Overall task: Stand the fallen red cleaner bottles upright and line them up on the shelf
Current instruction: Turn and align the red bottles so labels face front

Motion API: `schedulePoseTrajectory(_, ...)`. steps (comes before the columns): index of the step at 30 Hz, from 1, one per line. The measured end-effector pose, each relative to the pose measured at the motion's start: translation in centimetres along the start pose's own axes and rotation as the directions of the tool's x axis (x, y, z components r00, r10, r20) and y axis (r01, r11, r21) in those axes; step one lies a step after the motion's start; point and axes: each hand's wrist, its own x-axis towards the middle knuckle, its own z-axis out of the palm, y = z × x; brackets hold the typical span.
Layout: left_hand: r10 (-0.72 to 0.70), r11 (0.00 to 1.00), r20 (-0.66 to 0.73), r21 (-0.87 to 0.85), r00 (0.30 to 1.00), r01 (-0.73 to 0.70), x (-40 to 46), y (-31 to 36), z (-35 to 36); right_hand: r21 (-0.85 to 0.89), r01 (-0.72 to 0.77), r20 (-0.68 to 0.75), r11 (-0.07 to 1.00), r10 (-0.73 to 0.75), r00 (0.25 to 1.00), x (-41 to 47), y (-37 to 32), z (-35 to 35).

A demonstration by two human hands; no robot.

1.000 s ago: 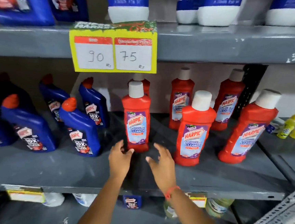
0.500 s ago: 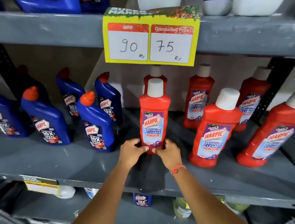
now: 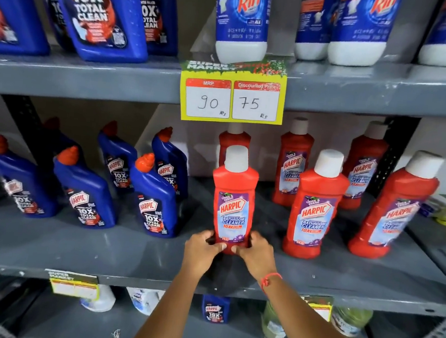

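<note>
Both hands clasped around the base of one upright red Harpic bathroom cleaner bottle: left hand on its left side, right hand on its right, thumbs meeting across the front just under the label, fingers curled tight against the plastic. Red thread band on the right wrist

Held bottle standing on the grey metal shelf, near the front, white cap up, label facing out. Just right of the grip, second red bottle upright; further right, third red bottle, also standing. Left of the grip, blue Harpic toilet cleaner bottles in a loose group

Behind the grip, another red bottle mostly hidden by the held one; two more red ones at the back right, upright

Directly above the grip, yellow price tag marked 90 and 75, hung on the upper shelf edge. Above that, Rin detergent bottles and large blue Harpic bottles
</note>
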Motion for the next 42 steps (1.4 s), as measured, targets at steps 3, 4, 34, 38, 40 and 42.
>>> schedulePoseTrajectory(3,0.000,1.000,0.001,0.000,1.000,0.000,0.0,0.0,0.4,0.006,-0.001,0.022,1.000,0.001,1.000,0.1,0.0,-0.4)
schedulePoseTrajectory(4,-0.002,1.000,0.002,0.004,1.000,0.002,0.0,0.1,0.5,0.002,0.000,0.017,1.000,0.000,1.000,0.1,0.2,-0.5)
schedulePoseTrajectory(34,0.096,0.989,0.056,0.108,0.994,-0.102,-1.8,6.6,13.6,0.040,-0.055,-0.169,0.998,0.061,0.984,0.5,6.4,-12.8)
schedulePoseTrajectory(38,0.081,0.993,0.013,0.081,0.997,-0.082,-2.0,7.1,14.6,0.040,-0.019,-0.162,0.999,0.025,0.986,0.9,7.3,-13.6)
schedulePoseTrajectory(40,0.081,0.994,0.004,0.074,0.997,-0.081,-2.1,7.3,15.0,0.026,-0.013,-0.153,1.000,0.017,0.988,1.1,7.5,-14.0)
schedulePoseTrajectory(42,0.078,0.995,0.005,0.068,0.997,-0.078,-2.2,7.4,15.2,0.024,0.001,-0.141,1.000,0.003,0.990,1.3,7.6,-14.3)
